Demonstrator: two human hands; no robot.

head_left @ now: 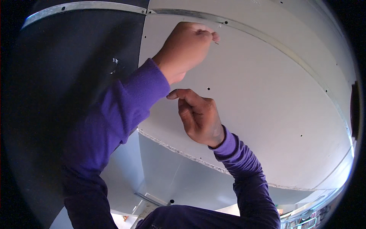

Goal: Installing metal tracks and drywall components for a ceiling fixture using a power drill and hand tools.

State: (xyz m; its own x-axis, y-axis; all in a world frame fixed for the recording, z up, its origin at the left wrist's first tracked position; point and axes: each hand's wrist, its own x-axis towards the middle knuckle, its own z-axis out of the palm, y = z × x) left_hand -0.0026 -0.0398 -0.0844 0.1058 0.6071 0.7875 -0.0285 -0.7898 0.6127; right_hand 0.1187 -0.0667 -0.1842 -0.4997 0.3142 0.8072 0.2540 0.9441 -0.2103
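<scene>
My left hand is raised against a large white board, just below a metal strip. Its fingers are curled closed. A small, thin dark thing shows by the fingertips; whether it is held or lies on the board is unclear. Lower and to the right, my right hand has its index finger stretched out and bent, with the tip beside the purple cuff of my left sleeve. Its thumb stands apart from that finger, and nothing shows between them. The other fingers are mostly hidden.
A dark panel meets the white board along a seam at the left. Several small dark holes or screw heads dot the board, including a dark hole. Below the board's rough edge lies a grey-blue surface.
</scene>
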